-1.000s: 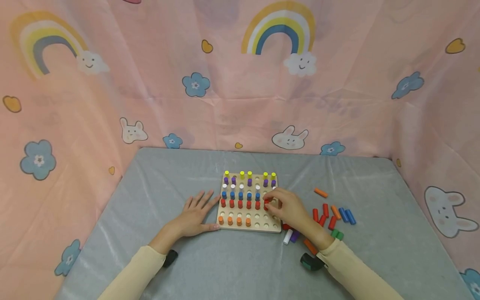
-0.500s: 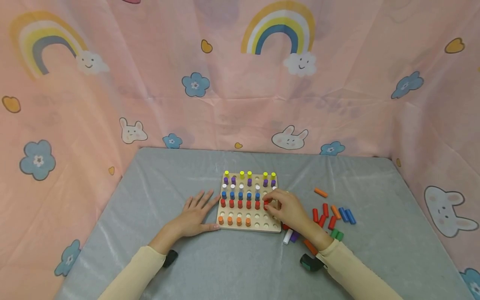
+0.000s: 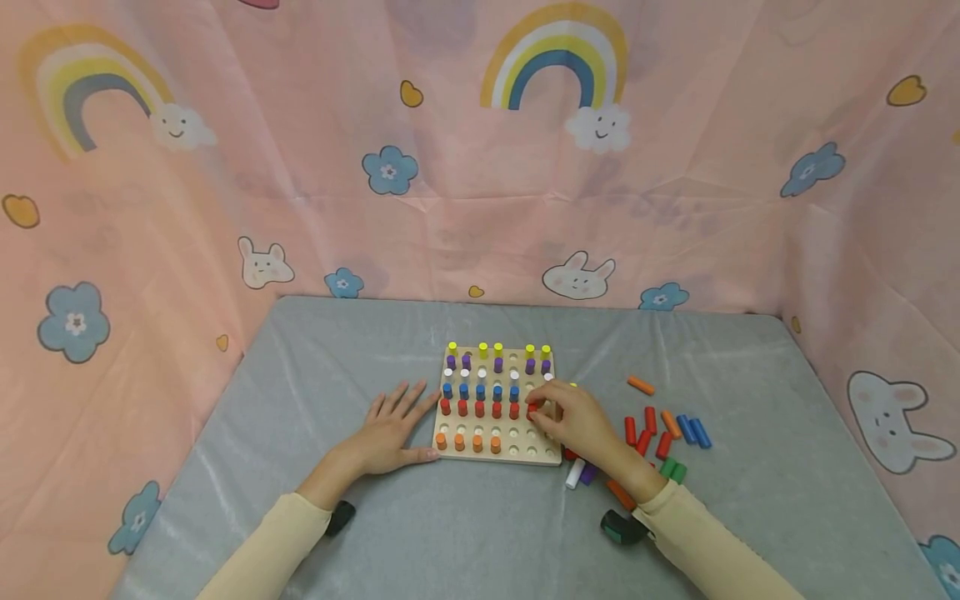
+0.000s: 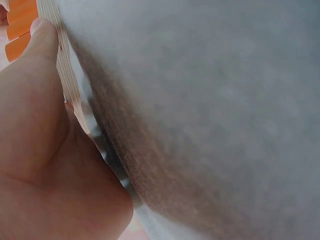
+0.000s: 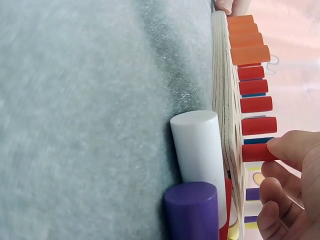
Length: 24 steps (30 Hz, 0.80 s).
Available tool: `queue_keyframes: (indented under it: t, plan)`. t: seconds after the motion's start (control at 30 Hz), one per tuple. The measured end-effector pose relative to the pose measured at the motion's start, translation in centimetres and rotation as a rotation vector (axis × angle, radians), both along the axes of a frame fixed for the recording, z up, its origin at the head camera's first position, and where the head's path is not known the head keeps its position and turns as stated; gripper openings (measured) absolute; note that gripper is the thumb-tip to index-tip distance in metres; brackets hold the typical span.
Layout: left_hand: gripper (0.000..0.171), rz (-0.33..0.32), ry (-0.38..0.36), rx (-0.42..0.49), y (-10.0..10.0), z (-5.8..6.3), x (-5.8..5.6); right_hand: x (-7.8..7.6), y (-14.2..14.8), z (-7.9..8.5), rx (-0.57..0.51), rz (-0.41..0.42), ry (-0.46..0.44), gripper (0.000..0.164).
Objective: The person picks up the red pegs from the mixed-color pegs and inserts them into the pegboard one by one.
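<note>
A wooden pegboard [image 3: 468, 456] stands on the grey cloth with rows of yellow, purple, white, blue, red and orange pegs upright in its holes. My left hand [image 3: 386, 437] lies with fingers spread against the board's left side; in the left wrist view its thumb touches the wooden edge near the orange pegs [image 4: 22, 22]. At the right end of the red row, my right hand [image 3: 577, 421] pinches a red peg [image 5: 256, 153] between thumb and finger. That peg stands in line with the other red pegs [image 5: 257, 125]. The right hand covers part of the board's right side.
Loose pegs lie right of the board: several red ones [image 3: 650, 421], blue ones [image 3: 701, 433], green ones [image 3: 667, 467] and orange ones [image 3: 641, 385]. A white peg [image 5: 197, 145] and a purple peg [image 5: 191, 210] lie near its front right corner. A patterned pink curtain [image 3: 465, 233] hangs behind the table.
Both hands stay practically in place, the right still pinching the red peg at the end of the row. The head view shifts very slightly.
</note>
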State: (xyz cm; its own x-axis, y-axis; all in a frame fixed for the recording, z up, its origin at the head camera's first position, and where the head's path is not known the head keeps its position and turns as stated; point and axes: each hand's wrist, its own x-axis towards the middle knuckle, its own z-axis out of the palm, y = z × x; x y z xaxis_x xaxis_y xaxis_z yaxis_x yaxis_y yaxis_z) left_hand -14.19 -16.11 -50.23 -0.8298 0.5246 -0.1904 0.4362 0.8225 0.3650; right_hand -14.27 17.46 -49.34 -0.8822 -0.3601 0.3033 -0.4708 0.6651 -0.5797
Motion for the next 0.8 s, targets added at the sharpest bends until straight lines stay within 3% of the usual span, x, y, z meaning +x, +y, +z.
queue_keyframes:
  t: [0.27, 0.53, 0.8]
  plan:
    - [0.096, -0.001, 0.016, 0.030, -0.30, -0.97, -0.21, 0.06, -0.04, -0.01, 0.005, -0.003, -0.014, 0.018]
    - [0.095, 0.011, -0.020, 0.014, -0.18, -0.63, -0.11, 0.36, 0.34, 0.16, 0.008, -0.009, -0.056, 0.022]
    - [0.095, 0.009, 0.004, 0.035, -0.24, -0.82, -0.11, 0.80, 0.92, 0.45, 0.020, -0.027, -0.084, 0.024]
